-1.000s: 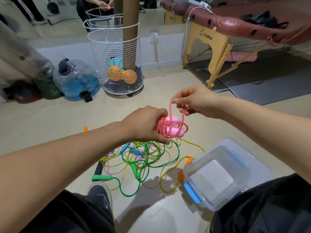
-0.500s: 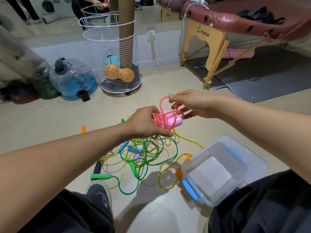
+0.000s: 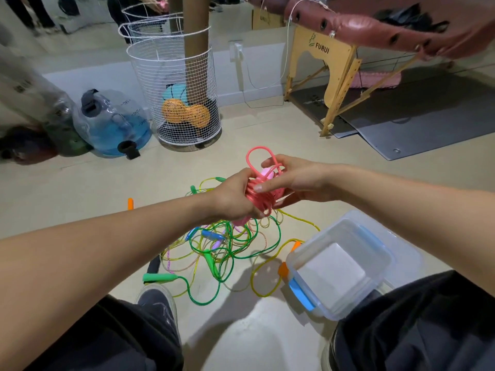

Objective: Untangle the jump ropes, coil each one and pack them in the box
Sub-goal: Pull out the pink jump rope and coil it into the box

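A pink jump rope (image 3: 261,188) is coiled into a tight bundle around its pale pink handles, with one loop sticking up. My left hand (image 3: 235,195) grips the bundle from the left. My right hand (image 3: 289,180) holds it from the right, fingers wrapped over the coils. Below them on the floor lies a tangle of green, yellow and pinkish ropes (image 3: 227,245) with green, blue, purple and orange handles. A clear plastic box (image 3: 345,228) with blue clips stands open on the floor at the right, with only a white sheet showing at its bottom.
A white wire basket (image 3: 150,76) with balls stands around a brown pillar at the back. A blue water jug (image 3: 115,124) lies left of it. A folding massage table (image 3: 334,76) and dark mat are at the right. My shoe (image 3: 158,303) is by the tangle.
My right hand has come down from pulling a loop upward and now closes over the pink bundle beside my left hand. The view has shifted slightly.
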